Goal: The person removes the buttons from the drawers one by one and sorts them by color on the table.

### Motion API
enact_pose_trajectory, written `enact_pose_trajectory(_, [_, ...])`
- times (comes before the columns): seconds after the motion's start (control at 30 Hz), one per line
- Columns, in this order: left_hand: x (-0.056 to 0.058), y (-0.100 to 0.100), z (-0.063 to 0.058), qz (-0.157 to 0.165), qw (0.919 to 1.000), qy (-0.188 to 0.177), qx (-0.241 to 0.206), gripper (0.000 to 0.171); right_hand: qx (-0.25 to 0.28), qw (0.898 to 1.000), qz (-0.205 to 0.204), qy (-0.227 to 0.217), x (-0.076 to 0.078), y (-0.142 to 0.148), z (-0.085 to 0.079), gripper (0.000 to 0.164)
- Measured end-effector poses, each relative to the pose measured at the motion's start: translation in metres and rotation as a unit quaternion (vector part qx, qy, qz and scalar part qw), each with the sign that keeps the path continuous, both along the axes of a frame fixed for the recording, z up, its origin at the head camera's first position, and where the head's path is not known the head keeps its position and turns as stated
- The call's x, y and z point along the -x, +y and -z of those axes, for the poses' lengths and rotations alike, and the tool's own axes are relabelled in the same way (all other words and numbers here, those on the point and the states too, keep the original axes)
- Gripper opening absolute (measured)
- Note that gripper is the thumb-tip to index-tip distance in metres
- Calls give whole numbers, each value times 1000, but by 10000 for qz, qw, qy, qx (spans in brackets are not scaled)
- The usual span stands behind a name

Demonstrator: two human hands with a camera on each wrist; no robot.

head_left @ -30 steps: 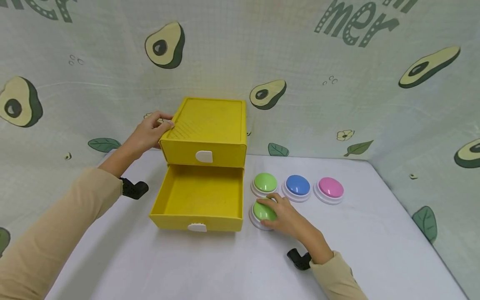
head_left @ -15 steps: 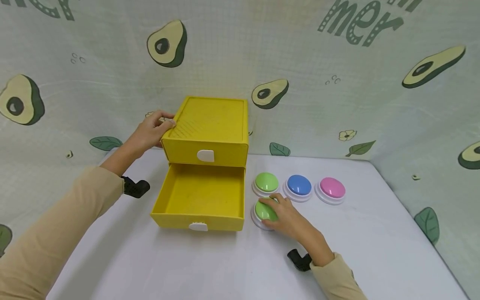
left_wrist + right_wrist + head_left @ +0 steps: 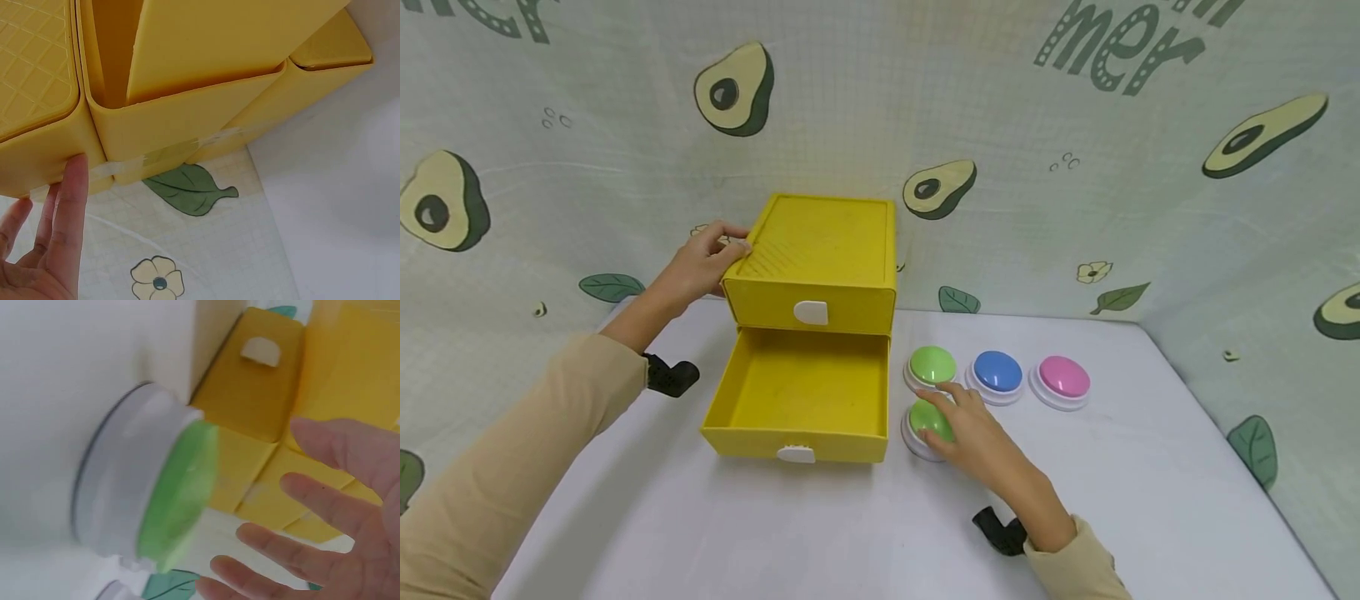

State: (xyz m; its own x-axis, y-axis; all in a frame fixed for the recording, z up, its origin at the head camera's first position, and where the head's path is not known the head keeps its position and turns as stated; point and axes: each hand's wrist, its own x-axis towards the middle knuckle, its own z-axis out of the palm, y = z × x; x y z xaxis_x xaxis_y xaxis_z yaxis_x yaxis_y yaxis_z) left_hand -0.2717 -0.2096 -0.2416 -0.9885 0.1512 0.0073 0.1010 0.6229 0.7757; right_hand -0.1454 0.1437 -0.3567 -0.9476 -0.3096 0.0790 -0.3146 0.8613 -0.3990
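Note:
A yellow drawer unit (image 3: 823, 242) stands at the back of the table, its upper drawer closed and a lower drawer (image 3: 793, 443) pulled out with a bare interior. My left hand (image 3: 706, 260) rests against the unit's upper left side; in the left wrist view its straight fingers (image 3: 70, 212) touch the yellow wall. Right of the drawer sits a green push button (image 3: 928, 419) on a white round base. My right hand (image 3: 973, 433) hovers over it, and the right wrist view shows the fingers spread, apart from the green dome (image 3: 181, 494).
Behind the near button stands another green button (image 3: 932, 364), with a blue button (image 3: 997, 371) and a pink button (image 3: 1063, 377) in a row to its right. An avocado-print cloth (image 3: 842, 100) hangs close behind the white table (image 3: 760, 533).
My right hand has lifted its fingers off the near green button and drawn slightly back. My left hand stays against the drawer unit.

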Motion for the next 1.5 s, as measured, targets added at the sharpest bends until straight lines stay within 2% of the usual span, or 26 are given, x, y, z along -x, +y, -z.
enact_pose_trajectory(0.2, [0, 0, 0, -18, 10000, -10, 14, 55, 556, 9967, -112, 582, -14, -4, -22, 41])
enact_pose_trajectory(0.37, [0, 0, 0, -19, 10000, -9, -29, 55, 839, 9939, -43, 714, -26, -10, -38, 37])
enact_pose_trajectory(0.47, [0, 0, 0, -19, 10000, 0, -28, 55, 1113, 9902, -156, 832, -35, -15, -47, 34])
enact_pose_trajectory(0.63, [0, 1, 0, -38, 10000, -11, -15, 54, 1788, 9752, -770, 1051, -49, -26, -60, 29])
enact_pose_trajectory(0.77, [0, 2, 0, -28, 10000, -37, -26, 55, 2050, 9643, -1342, 1009, -60, -36, -65, 24])
enact_pose_trajectory(0.93, [0, 1, 1, -37, 10000, -24, 28, 55, 2028, 9555, -1963, 857, -67, -54, -64, 23])
enact_pose_trajectory(1.03, [1, 0, 1, -17, 10000, -20, 34, 55, 1965, 9547, -2130, 679, -68, -65, -60, 24])
enact_pose_trajectory(1.13, [1, 0, 1, 13, 10000, -34, 18, 55, 1827, 9601, -2059, 487, -68, -74, -55, 26])
enact_pose_trajectory(1.2, [0, 0, 1, 24, 10000, -42, 4, 55, 1672, 9648, -1962, 517, -67, -80, -51, 27])
enact_pose_trajectory(1.3, [0, 0, 1, 26, 10000, -35, 10, 54, 1402, 9709, -1804, 711, -66, -86, -45, 29])
enact_pose_trajectory(1.5, [0, 0, 0, 24, 10000, -9, 24, 55, 994, 9745, -1637, 1173, -62, -94, -34, 28])
